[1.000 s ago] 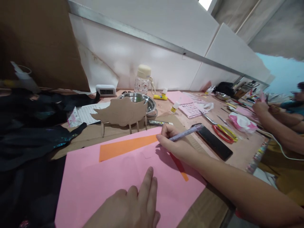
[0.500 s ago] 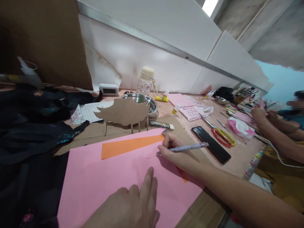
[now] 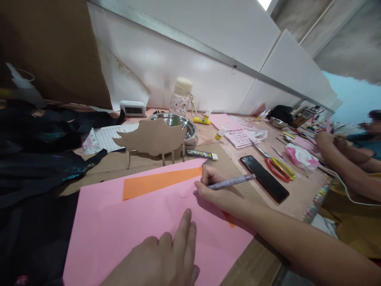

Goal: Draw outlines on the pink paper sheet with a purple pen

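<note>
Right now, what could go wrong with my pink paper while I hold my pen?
The pink paper could slip and spoil the faint line if your left hand stops pressing. Your right hand, holding the pen, might smudge marks if it drags across them. Your right arm might bump the black phone beside it.

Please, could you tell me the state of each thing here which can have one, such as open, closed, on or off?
Left hand: open, resting on the pink paper.
Right hand: closed around the pen.
Pen: held slanted, tip at the pink paper.
Pink paper: spread out, lightly creased.
Drink bottle: upright, lid on.
Phone: lying flat, screen dark.
Clock: standing, digits unreadable.
</note>
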Available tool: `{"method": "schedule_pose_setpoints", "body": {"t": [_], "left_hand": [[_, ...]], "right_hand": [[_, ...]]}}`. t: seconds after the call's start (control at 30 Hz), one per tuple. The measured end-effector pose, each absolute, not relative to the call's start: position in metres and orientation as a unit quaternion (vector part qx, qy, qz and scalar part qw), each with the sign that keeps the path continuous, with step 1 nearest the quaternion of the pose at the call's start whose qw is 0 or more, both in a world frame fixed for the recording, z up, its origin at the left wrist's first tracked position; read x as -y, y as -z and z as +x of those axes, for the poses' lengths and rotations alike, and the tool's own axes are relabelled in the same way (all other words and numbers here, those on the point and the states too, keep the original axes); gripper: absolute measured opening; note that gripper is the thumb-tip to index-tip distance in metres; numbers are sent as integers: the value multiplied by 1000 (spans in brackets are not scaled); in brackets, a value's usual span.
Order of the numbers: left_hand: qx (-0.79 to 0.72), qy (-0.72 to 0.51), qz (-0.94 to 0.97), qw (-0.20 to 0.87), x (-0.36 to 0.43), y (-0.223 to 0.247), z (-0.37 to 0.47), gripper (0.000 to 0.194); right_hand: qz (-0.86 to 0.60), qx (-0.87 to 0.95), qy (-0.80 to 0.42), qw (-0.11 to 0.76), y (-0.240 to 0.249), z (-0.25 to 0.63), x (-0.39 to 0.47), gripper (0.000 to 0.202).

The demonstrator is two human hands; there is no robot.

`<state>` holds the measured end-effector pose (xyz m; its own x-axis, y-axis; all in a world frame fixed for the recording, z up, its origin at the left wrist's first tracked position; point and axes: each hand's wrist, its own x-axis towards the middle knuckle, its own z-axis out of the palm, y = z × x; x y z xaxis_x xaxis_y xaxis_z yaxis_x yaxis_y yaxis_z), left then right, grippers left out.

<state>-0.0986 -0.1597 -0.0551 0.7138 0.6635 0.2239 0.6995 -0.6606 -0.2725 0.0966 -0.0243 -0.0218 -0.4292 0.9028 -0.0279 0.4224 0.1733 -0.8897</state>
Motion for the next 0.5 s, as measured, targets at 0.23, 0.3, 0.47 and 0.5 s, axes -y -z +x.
{"method": "schedule_pose_setpoints", "body": {"t": [0.23,0.3,0.47,0.5], "left_hand": [[369,42,-914,163,159,53,-99,49],[366,18,-917,158,160,51,-98,50],[357,2,-920,162,160,48,-96,50],[361,6,-918,162,160,48,-96,49]], "right_hand": [[-453,736,-400,306,26,99,22,32],[-447,737,-404,305,25,99,23,32],[-448,696,-454,330,17,100,29,33],[-446,686,-465,338,15,100,30,33]]}}
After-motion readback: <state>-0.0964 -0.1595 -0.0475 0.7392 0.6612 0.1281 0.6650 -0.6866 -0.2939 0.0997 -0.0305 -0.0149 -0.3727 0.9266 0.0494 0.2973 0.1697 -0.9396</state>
